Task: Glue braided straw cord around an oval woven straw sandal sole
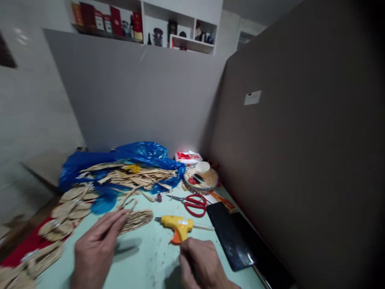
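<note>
Between the thumb and fingers of my left hand [100, 237] is one end of a flat braided straw piece [138, 220], held a little above the pale green table [144, 265]. My right hand [201, 259] has its fingers curled at the lower end of the handle of a yellow glue gun [177, 224]. The gun has an orange trigger, a clear glue stick out of its back, and its nozzle points left toward the braid. What my right fingers hold is partly hidden by the hand. Red-handled scissors [195, 204] lie just beyond the gun.
A blue plastic bag [141, 150] with loose straw strips [141, 176] lies at the back left. Braided pieces [57, 228] line the left edge. A woven basket [213, 182] with a white cup stands behind the scissors. A black phone-like slab [230, 237] lies right.
</note>
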